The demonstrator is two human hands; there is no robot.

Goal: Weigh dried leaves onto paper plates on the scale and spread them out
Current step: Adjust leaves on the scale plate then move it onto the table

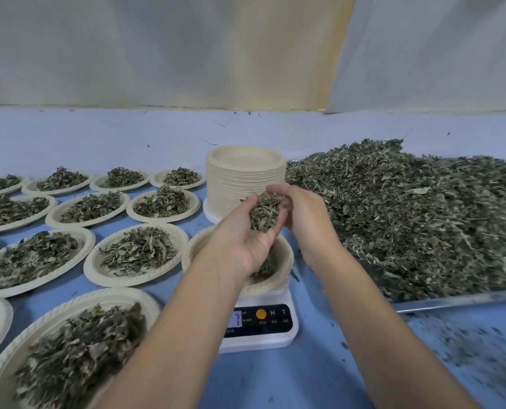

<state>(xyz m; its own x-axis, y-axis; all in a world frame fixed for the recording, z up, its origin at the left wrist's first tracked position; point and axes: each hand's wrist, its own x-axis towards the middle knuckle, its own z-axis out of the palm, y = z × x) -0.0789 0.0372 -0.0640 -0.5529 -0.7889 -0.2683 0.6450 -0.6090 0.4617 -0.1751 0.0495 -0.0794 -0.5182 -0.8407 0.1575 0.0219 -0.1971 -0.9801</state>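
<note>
A white digital scale (260,323) stands on the blue table and carries a paper plate (284,255) with a few dried leaves in it. Above that plate my left hand (243,240) cups a handful of dried leaves (263,214), palm up. My right hand (299,211) curls around the same handful from the right side. The scale's display is partly hidden by my left forearm.
A large heap of dried leaves (408,208) lies on a metal tray (452,301) to the right. A tall stack of empty paper plates (244,172) stands behind the scale. Several filled plates (136,252) cover the table on the left. Leaf crumbs (467,343) scatter the front right.
</note>
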